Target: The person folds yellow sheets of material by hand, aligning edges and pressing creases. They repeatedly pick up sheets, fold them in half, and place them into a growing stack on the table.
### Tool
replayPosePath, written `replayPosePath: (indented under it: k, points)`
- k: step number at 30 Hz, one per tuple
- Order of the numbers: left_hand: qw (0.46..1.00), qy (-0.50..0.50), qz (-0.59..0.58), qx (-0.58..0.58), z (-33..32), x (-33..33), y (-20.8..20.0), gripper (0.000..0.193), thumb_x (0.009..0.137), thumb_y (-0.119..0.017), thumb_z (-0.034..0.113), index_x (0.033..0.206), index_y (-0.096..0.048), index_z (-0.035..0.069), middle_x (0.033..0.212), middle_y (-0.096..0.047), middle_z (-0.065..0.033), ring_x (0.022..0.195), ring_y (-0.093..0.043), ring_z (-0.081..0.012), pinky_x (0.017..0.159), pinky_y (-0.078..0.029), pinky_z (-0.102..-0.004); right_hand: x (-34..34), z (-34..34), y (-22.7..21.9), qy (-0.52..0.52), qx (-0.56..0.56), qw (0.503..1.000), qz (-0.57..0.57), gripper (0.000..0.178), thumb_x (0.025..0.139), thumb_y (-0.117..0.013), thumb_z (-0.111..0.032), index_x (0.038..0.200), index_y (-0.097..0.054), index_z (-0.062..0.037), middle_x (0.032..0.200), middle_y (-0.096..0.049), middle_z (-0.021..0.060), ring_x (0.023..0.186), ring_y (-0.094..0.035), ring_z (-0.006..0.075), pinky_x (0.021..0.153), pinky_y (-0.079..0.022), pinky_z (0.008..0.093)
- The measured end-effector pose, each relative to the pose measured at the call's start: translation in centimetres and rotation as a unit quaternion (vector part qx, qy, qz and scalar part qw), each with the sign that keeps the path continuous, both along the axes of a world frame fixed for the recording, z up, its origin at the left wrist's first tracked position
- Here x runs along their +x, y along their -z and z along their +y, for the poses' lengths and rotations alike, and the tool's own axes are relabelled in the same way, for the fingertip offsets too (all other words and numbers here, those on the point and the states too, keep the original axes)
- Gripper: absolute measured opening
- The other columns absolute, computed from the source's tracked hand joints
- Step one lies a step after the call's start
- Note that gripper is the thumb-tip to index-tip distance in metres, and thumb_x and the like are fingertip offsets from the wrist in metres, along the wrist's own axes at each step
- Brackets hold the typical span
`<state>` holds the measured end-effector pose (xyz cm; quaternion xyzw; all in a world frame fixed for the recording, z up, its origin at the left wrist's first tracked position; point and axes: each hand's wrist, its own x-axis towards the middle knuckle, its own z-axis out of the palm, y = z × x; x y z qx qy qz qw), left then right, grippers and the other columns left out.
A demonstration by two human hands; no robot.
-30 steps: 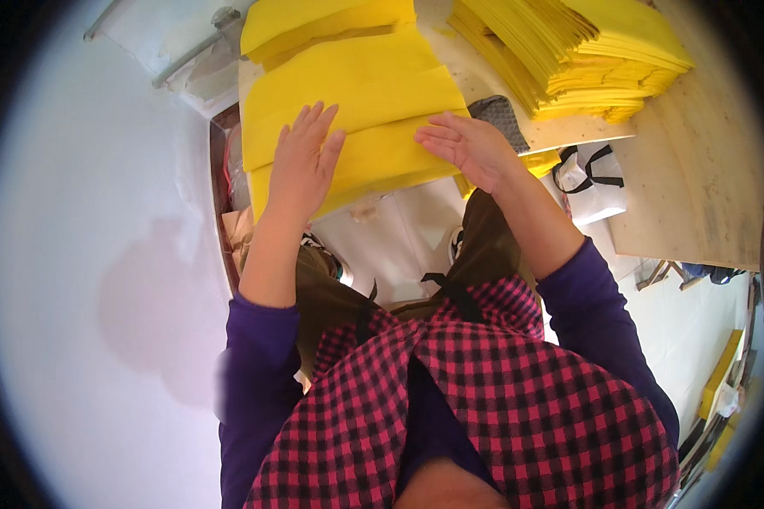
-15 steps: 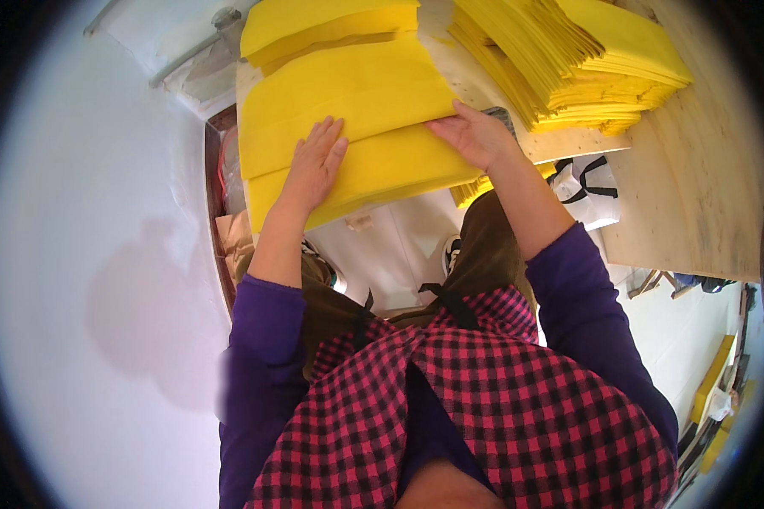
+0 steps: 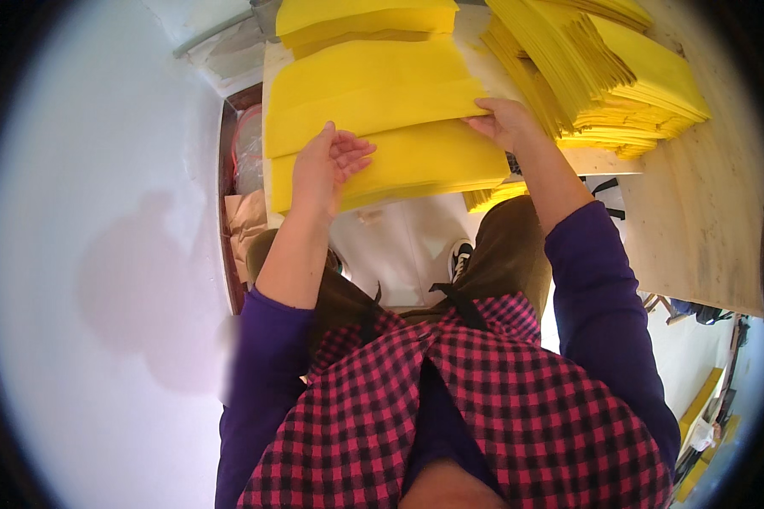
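Note:
In front of me lies a stack of yellow felt-like sheets (image 3: 424, 165), its near edge at the table's front. A folded yellow sheet (image 3: 365, 89) rests on top, and its near edge crosses the stack. My right hand (image 3: 505, 123) pinches this sheet at its right near corner, thumb above. My left hand (image 3: 331, 165) is turned on its side over the left part of the stack. Its fingers are loosely bent and apart, with nothing in them. Whether its underside touches the stack I cannot tell.
Another folded yellow pile (image 3: 365, 17) lies behind. To the right, tall yellow stacks (image 3: 603, 85) stand on the wooden table (image 3: 688, 204). Crumpled brown paper (image 3: 246, 225) is at the left, beside a white wall (image 3: 102, 212). More yellow sheets (image 3: 497, 197) sit below the tabletop.
My left hand has lifted from lying flat on the sheet and turned on its side, fingers curling. The right hand stays at the sheet's corner. The whole view has shifted slightly.

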<state>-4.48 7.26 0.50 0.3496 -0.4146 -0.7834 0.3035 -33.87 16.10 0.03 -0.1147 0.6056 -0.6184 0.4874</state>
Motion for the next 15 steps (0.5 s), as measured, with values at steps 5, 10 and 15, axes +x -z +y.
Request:
replayPosePath:
  k: [5,10,15]
  points:
    - [0.934,-0.1,0.221,0.261,-0.1,-0.3,0.2,0.063,0.096,-0.044,0.023,0.139,-0.013,-0.012,0.143,-0.025,-0.029,0.131,-0.033,-0.0397,0.106,-0.035,-0.0472,-0.1,-0.3,-1.5,0.008,-0.009,1.0,-0.004,0.024,0.091,-0.052,-0.007,0.11,-0.053,0.0068,0.101,-0.063,0.0189,0.087,-0.066,0.026,0.069,-0.059,0.0283]
    - [0.941,-0.153,0.21,0.216,-1.0,0.5,0.8,0.06,0.095,-0.044,0.018,0.14,-0.014,-0.009,0.149,-0.016,-0.0251,0.138,-0.02,-0.0377,0.112,-0.022,-0.049,-0.7,0.1,-2.0,0.01,-0.023,0.999,-0.031,0.024,0.09,-0.053,-0.006,0.11,-0.051,0.0069,0.101,-0.062,0.0194,0.089,-0.065,0.0265,0.072,-0.059,0.0277]
    - [0.946,-0.195,0.192,0.172,-1.2,1.3,0.7,0.05,0.095,-0.045,0.014,0.135,-0.025,-0.008,0.146,-0.023,-0.0228,0.137,-0.021,-0.036,0.113,-0.018,-0.0489,-0.9,1.2,-1.4,0.019,-0.001,0.999,-0.031,0.028,0.089,-0.056,-0.006,0.114,-0.051,0.0057,0.106,-0.061,0.0185,0.091,-0.064,0.0254,0.071,-0.059,0.0235]
